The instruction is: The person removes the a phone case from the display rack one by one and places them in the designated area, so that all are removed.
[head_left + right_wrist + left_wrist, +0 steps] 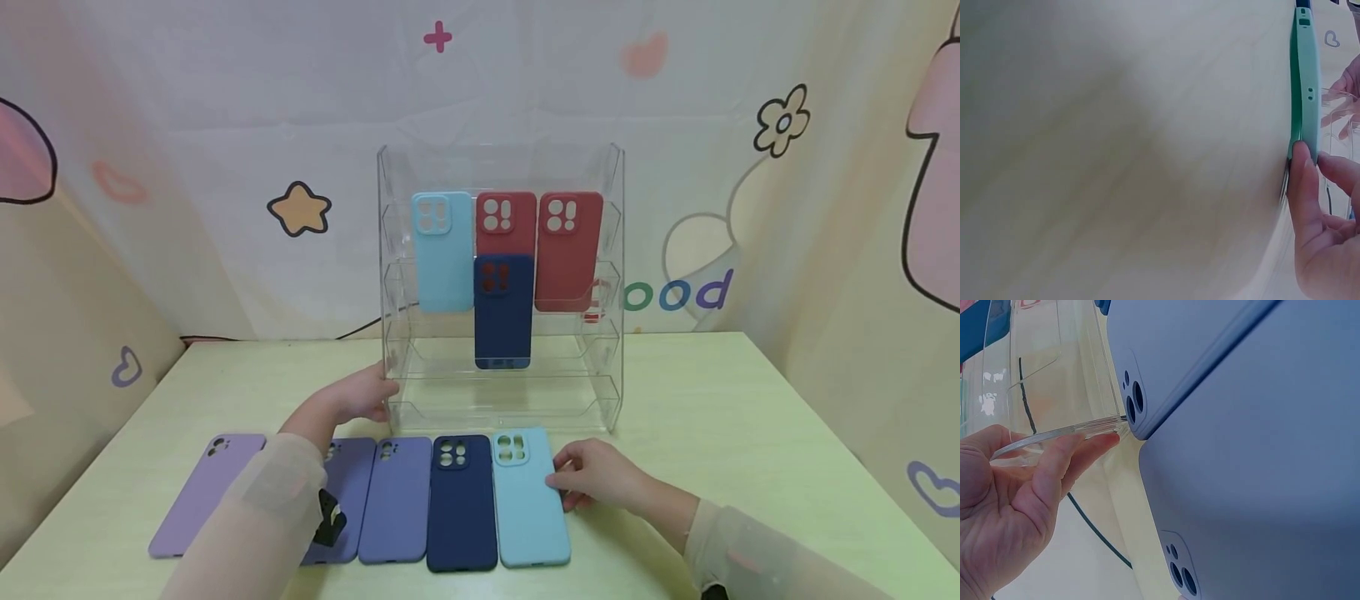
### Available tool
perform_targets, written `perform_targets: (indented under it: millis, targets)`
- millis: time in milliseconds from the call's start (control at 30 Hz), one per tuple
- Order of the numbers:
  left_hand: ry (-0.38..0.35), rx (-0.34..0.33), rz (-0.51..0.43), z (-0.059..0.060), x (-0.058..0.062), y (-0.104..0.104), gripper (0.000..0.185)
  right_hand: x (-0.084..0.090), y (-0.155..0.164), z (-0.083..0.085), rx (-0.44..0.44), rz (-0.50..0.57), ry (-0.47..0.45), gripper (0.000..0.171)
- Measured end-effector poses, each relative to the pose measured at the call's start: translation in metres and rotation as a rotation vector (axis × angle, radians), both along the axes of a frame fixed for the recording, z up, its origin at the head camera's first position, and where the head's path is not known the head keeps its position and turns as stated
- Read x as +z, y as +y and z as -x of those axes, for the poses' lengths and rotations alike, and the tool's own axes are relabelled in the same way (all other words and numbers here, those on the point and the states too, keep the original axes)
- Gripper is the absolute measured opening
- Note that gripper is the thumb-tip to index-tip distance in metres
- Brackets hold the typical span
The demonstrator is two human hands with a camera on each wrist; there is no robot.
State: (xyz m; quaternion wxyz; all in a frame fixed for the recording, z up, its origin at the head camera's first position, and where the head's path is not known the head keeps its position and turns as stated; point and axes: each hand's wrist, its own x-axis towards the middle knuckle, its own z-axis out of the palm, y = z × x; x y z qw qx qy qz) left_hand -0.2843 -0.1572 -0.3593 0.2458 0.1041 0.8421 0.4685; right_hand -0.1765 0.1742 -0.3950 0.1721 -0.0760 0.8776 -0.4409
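Head view, centre of frame: clear acrylic tiered display rack (pixel 611 250) stands on the pale green tabletop (pixel 712 400), against a cartoon-printed cloth backdrop (pixel 225 125). In the rack's upper tier – a light blue silicone phone case (pixel 442 250), a red silicone phone case (pixel 506 221) and a second red phone case (pixel 568 250) to its right; a navy blue phone case (pixel 503 321) sits one tier lower, overlapping the first red one.

Lower part of frame: a row of cases lies flat on the table in front of the rack. From left: a lilac phone case (pixel 198 492), a periwinkle phone case (pixel 348 483) partly hidden under the left sleeve, a second periwinkle phone case (pixel 396 500), a dark navy phone case (pixel 461 504), a turquoise silicone phone case (pixel 528 500).

Left hand (pixel 360 396) rests at the rack's lower left corner, fingers fairly straight against the acrylic edge – touching, not clenched. The left wrist view shows a fingertip on the clear curved lip.

Right hand (pixel 600 475) pinches the right long edge of the turquoise case, thumb and fingers on its side. The right wrist view shows the fingertips (pixel 1300 156) at the case's edge. The case is lower centre, rightmost of the row, touching the dark navy one.
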Motion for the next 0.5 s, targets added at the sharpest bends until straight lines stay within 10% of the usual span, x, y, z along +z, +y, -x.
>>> perform_targets:
  millis: [500]
  targets:
    - [0.0, 0.008, -0.003, -0.002, 0.002, 0.0, 0.068, 0.013, -0.003, 0.002, 0.093, -0.121, 0.063, 0.038]
